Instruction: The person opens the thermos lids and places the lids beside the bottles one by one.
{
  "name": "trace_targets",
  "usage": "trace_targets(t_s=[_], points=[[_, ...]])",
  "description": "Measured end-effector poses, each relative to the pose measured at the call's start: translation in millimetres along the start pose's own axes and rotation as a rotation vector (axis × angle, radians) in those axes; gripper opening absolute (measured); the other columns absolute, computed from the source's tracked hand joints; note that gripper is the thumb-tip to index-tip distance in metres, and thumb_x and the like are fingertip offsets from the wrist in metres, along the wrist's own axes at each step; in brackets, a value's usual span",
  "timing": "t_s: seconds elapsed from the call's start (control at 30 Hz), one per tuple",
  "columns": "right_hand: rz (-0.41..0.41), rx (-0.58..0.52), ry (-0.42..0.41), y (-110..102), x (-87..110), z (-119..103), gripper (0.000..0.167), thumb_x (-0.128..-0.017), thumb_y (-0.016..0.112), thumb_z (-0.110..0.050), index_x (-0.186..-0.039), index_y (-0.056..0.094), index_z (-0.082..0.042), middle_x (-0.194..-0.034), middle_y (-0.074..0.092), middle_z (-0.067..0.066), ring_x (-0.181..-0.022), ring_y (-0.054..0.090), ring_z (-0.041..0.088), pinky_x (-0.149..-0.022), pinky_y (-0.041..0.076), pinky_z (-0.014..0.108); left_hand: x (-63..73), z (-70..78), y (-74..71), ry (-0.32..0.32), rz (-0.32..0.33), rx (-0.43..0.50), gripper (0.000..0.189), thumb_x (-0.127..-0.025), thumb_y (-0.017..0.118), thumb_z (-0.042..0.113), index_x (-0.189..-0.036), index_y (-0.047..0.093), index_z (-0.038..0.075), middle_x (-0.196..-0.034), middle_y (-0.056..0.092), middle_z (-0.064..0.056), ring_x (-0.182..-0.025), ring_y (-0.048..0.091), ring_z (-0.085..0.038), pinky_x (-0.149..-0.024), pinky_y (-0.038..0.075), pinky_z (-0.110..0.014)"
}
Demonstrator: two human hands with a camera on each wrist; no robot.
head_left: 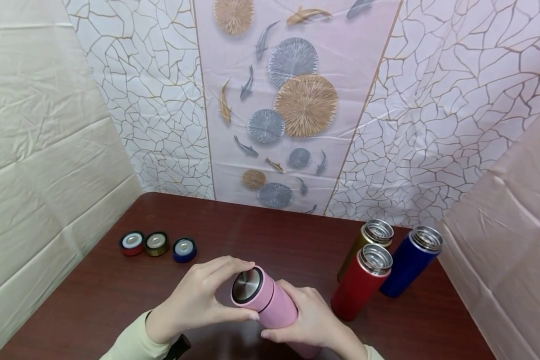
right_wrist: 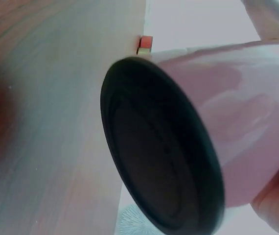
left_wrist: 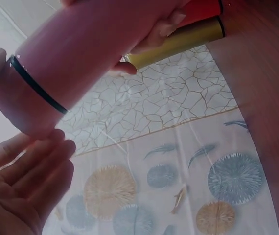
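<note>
A pink thermos bottle (head_left: 282, 309) is held tilted above the front of the table, its lid end toward the left. Its pink lid (head_left: 264, 289), topped by a silver disc with a black ring, sits on the body with a thin dark line between them. My left hand (head_left: 200, 295) pinches the lid between thumb and fingers; the left wrist view shows the fingertips touching the lid (left_wrist: 24, 110). Around the body curls my right hand (head_left: 312, 315). In the right wrist view the bottle's black base (right_wrist: 154, 152) faces the camera.
Lidless red (head_left: 357, 287), gold (head_left: 357, 245) and blue (head_left: 407, 265) bottles stand at the right. Red (head_left: 132, 250), gold (head_left: 156, 251) and blue (head_left: 184, 256) lids lie upside down at the left. A patterned cloth (head_left: 274, 165) hangs behind the dark red table (head_left: 252, 230).
</note>
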State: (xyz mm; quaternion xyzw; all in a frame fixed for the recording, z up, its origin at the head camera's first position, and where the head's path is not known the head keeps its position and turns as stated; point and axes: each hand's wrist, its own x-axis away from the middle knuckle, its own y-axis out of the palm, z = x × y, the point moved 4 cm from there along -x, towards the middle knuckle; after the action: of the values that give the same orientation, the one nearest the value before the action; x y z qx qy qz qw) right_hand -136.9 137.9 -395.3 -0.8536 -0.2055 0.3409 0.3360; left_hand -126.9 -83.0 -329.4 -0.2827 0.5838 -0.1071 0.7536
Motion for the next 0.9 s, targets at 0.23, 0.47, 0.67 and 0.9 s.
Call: trace_targets(t_s=[0.23,0.47,0.67,0.9], points=[[-0.020,-0.136,0.035,3,-0.2,3,0.055,-0.074,0.088,-0.044,-0.119,0.061,-0.028,-0.089,0.069,-0.014,-0.071,0.063,-0.001,-0.060,0.051,0.017,2.9,-1.5,1.4,-0.116,-0.085,-0.024,0.069,-0.085,0.075,0.057,-0.133,0.061,0.009,-0.126,0.064,-0.001,-0.112,0.064,-0.016,-0.095,0.050,-0.025],[-0.142,-0.372,-0.007,4,-0.5,3,0.066,-0.076,0.088,-0.028,-0.135,0.057,-0.021,-0.103,0.073,-0.006,-0.082,0.069,0.007,-0.069,0.057,0.028,1.3,-1.6,-5.6,-0.080,-0.185,0.105,0.068,-0.088,0.077,0.045,-0.142,0.055,0.010,-0.138,0.057,-0.004,-0.125,0.058,-0.021,-0.106,0.042,-0.025],[-0.219,-0.346,-0.111,9,0.2,0,0.062,-0.077,0.087,-0.030,-0.130,0.057,-0.019,-0.104,0.072,-0.007,-0.084,0.067,0.002,-0.070,0.056,0.023,0.4,3.0,-6.8,0.057,-0.238,0.176,0.075,-0.087,0.080,0.041,-0.145,0.050,0.004,-0.141,0.054,-0.006,-0.124,0.058,-0.018,-0.103,0.046,-0.027],[-0.231,-0.318,-0.167,10,2.1,-2,0.063,-0.078,0.086,-0.033,-0.132,0.055,-0.020,-0.106,0.071,-0.008,-0.088,0.067,0.001,-0.074,0.055,0.020,-1.4,6.1,-5.4,0.102,-0.235,0.205,0.077,-0.085,0.082,0.041,-0.142,0.052,0.001,-0.135,0.057,-0.007,-0.119,0.061,-0.016,-0.098,0.049,-0.026]])
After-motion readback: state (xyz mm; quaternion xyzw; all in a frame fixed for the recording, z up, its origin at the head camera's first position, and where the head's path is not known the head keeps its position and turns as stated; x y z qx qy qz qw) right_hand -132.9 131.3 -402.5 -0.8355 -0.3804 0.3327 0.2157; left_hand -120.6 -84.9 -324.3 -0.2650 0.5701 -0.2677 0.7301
